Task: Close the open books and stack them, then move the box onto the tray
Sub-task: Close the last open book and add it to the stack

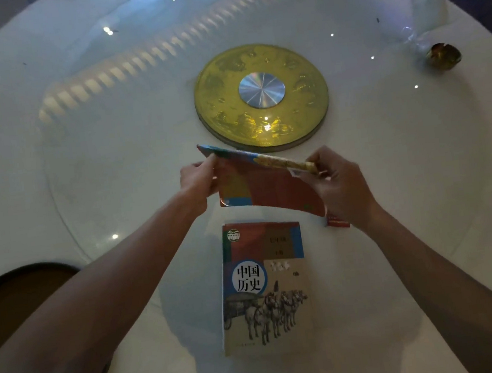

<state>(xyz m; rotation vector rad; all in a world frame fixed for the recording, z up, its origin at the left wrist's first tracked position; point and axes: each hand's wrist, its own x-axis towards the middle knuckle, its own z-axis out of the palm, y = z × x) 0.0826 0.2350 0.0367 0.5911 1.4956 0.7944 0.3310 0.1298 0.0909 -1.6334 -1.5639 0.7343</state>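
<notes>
Head view: round white table [50, 147] with a glass top, seen from above, in dim light.
Progress: one book closed and flat; a second in the hands, looks nearly shut; stacking not yet done; box step still to come.
Closed book [263, 285]: lying face up near the table's front edge, cover with horses and a cart, blue circle with white characters, spine to the left.
Held book [264, 184]: lifted off the table just beyond the closed one, tilted, red and blue cover facing the camera, top edge toward the gold disc [262, 97].
Left hand [197, 178]: pinched on the held book's upper left corner, fingers closed on the cover.
Right hand [341, 183]: clamped on the book's right edge, thumb on the near side, fingers behind.
Box [338, 221]: small red thing by the right wrist, mostly hidden; probably the box, cannot tell for sure.
Tray [11, 292]: dark curved rim at the left edge, probably the tray; well apart from the red thing.
Remaining: lay the held book on the closed one, then carry the box across to the tray.
Other things: clear plastic bag [430, 9] and a small gold cup [444, 55] at far right.
</notes>
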